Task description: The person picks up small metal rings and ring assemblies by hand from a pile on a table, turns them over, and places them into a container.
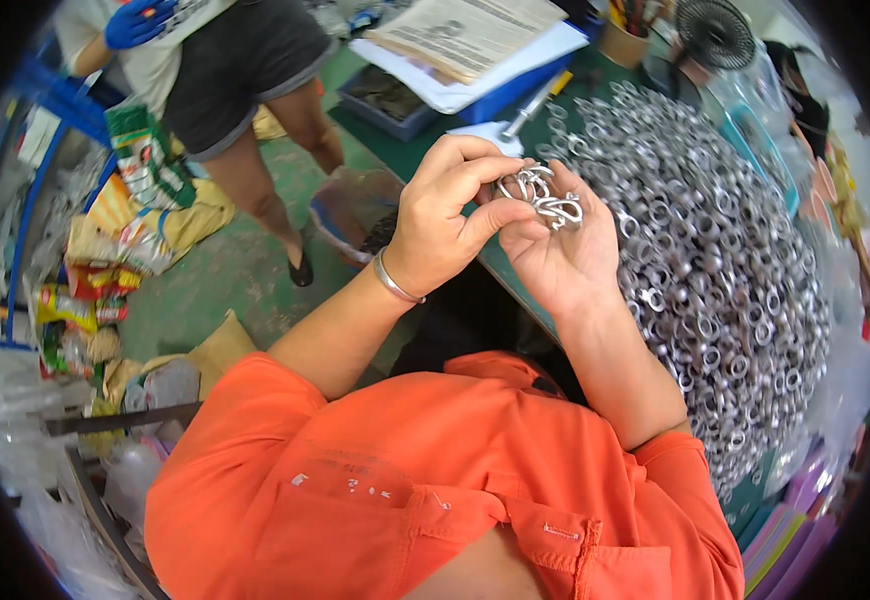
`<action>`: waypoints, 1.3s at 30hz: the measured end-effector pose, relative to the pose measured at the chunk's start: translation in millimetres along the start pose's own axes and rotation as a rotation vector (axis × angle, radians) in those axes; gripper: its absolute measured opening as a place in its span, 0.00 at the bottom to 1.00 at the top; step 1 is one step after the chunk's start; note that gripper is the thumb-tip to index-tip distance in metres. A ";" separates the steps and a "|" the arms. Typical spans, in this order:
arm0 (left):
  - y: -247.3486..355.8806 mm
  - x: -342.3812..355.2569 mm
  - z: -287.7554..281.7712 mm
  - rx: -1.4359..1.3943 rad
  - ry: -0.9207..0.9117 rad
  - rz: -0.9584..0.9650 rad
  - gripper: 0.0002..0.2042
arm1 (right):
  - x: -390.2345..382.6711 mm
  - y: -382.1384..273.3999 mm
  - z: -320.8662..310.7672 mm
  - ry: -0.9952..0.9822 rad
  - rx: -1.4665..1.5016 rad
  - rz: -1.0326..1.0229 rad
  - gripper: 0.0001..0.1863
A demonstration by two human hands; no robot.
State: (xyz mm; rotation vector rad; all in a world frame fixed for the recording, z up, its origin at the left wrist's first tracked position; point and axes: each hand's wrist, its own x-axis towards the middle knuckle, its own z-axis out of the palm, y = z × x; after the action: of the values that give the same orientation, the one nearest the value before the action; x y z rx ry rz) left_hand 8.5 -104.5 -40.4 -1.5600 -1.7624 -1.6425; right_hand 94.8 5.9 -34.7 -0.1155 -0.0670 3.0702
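A small cluster of shiny metal rings [553,205] is held up over the near edge of the green table, between my two hands. My left hand [440,210] is closed, its thumb and fingertips pinching the left side of the cluster; a silver bangle circles that wrist. My right hand [567,255] faces palm up, fingers curled around the other side of the same rings. Beyond and to the right spreads a large heap of similar grey metal rings [720,290]. How the held pieces are joined is too small to tell.
A blue tray [385,105], papers [465,35] and a caliper-like tool [535,105] lie at the table's far side, near a black fan [715,32]. A basket [355,210] stands on the floor. Another person [245,80] with a blue glove stands far left, by a blue rack [30,210].
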 end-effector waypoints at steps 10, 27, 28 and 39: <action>-21.4 -11.8 -41.9 0.093 0.105 -0.121 0.12 | 52.0 31.4 -4.9 0.057 0.002 0.020 0.11; -37.7 -8.9 -61.4 -0.748 0.499 -0.792 0.10 | 78.9 39.6 -18.7 0.283 -0.425 -0.065 0.08; -40.3 -9.8 -61.9 -0.743 0.528 -0.805 0.08 | 78.8 38.8 -20.4 0.281 -0.448 -0.069 0.09; -45.6 -11.6 -63.0 -0.750 0.613 -0.838 0.07 | 80.8 44.1 -19.4 0.107 -0.827 -0.330 0.12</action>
State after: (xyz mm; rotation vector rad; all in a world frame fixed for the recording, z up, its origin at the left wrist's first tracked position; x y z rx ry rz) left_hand -52.0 -152.7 -54.0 -0.2715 -1.5801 -2.9951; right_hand 13.0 -31.6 -61.9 -0.2715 -1.1973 2.5025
